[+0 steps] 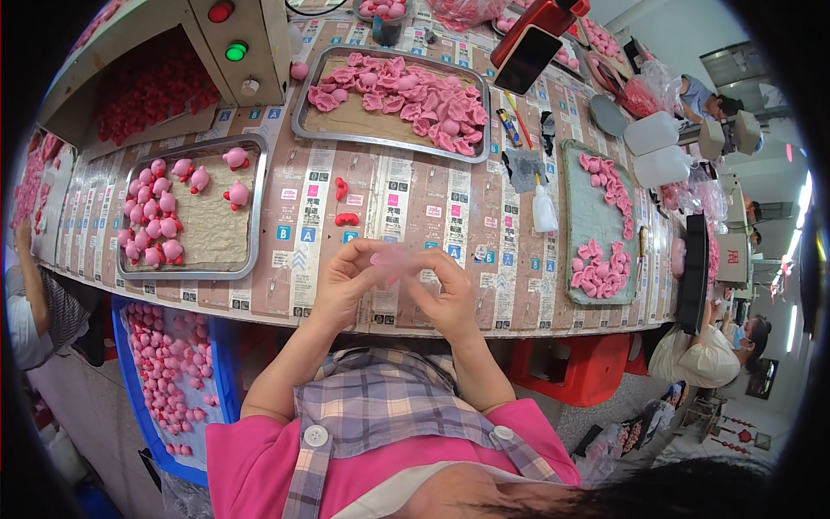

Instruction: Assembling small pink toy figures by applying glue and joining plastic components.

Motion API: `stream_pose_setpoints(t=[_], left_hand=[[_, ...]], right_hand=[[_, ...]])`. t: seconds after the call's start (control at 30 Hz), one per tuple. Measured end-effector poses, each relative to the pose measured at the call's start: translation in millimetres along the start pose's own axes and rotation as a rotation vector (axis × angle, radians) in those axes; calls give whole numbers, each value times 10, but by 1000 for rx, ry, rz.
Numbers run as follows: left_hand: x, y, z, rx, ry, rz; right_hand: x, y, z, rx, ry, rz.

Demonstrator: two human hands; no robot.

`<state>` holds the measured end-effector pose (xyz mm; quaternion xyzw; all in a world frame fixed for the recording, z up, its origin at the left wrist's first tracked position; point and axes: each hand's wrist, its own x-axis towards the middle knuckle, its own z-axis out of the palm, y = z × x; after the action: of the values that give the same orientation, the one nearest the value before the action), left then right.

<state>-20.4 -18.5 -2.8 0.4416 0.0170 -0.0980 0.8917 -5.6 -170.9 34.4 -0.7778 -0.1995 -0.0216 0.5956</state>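
Over the table's front edge, my left hand [346,285] and my right hand [445,294] meet with bent fingers. Between their fingertips is a small pink molded piece [393,259], blurred and partly hidden. Just beyond them lie two small red parts [347,220]. A metal tray [303,125] behind holds many curved pink shell pieces [441,99]. On the left, another metal tray [194,275] carries round pink figures with red feet [156,208]. To the right, a greenish tray [596,229] has more pink shell pieces [601,272].
A white squeeze bottle [545,209] stands near a grey cloth [523,169]. A phone [527,59] leans on a red stand. At upper left is a machine with a green light [236,52]. A blue crate [130,363] of pink figures sits below left; a red stool [588,368] is below right.
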Motion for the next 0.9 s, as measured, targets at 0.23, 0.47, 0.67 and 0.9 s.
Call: stream_pose_setpoints(t=[0.23,0.47,0.67,0.9], left_hand=[[-52,120,22,11,-38,-75],[-81,160,95,244,17,13],[-112,71,126,296,56,127],[-111,27,214,209,116,240]], right_hand=[[-22,-47,-51,-146,-28,-129],[-65,13,-22,-218,-60,-130],[-109,94,31,20,4,10],[-99,136,109,548,69,349]])
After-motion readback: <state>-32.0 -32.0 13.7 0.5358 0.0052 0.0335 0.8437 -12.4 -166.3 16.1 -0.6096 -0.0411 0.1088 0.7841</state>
